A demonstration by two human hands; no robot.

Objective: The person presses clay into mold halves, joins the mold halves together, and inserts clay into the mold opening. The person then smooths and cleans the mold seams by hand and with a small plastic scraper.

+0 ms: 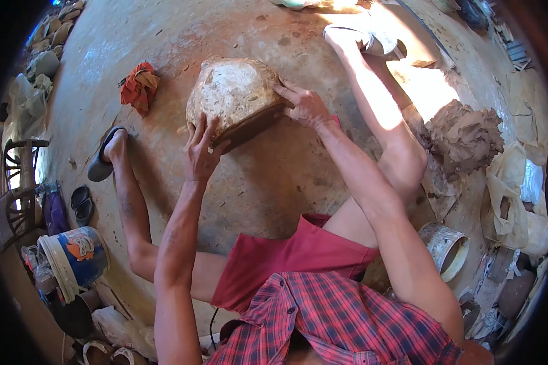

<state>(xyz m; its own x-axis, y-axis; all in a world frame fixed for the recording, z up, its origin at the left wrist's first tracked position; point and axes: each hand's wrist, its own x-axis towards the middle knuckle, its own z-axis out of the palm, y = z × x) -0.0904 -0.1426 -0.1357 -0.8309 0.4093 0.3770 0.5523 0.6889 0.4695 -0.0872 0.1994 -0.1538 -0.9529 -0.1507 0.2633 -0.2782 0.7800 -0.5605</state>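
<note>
A whitish-brown plaster-like block [234, 88], rounded at the corners and stained, is between my two hands, tilted with its darker near side showing. My left hand [202, 149] grips its near left edge, fingers laid up against the side. On the right side, my right hand [307, 106] holds the corner with its fingers pressed on the edge and the thumb partly under. The underside of the block is hidden, and I cannot tell whether it touches the floor.
A crumpled orange cloth [140, 88] lies on the floor to the left. A grey-brown clay heap [463, 137] sits at the right, near a whitish bucket [444, 249]. On the left are a blue-and-white bucket [73, 258], loose sandals [81, 205] and a dark chair [18, 188].
</note>
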